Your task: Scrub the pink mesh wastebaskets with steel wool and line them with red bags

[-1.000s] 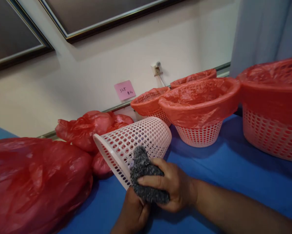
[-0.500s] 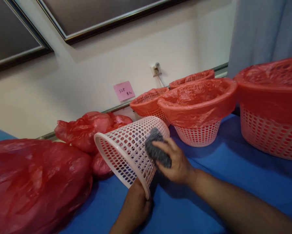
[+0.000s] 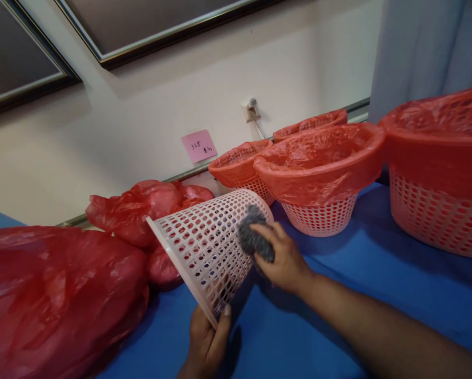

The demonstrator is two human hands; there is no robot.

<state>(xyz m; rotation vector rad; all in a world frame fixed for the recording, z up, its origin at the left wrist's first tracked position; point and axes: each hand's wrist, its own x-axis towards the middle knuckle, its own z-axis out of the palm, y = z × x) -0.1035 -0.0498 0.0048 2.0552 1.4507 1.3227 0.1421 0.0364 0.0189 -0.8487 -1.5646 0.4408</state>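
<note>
A white perforated plastic basket is tilted on its side over the blue cloth, its wide rim toward the lower left. My left hand grips that rim at the bottom, thumb outside and fingers inside, seen partly through the holes. My right hand is closed on a dark grey fuzzy cloth or scrubbing pad, pressed to the basket's outer wall near its base. Which of the two the grey thing is, I cannot tell.
Several similar baskets lined with red plastic bags, one a white basket, stand behind and right. Stuffed red plastic bags lie left on the blue cloth. On the wall are a pink note, a socket and picture frames.
The basket has turned so its opening faces away and more outer wall shows. My left hand has shifted left and down with the rim; the grey pad has moved slightly along the wall.
</note>
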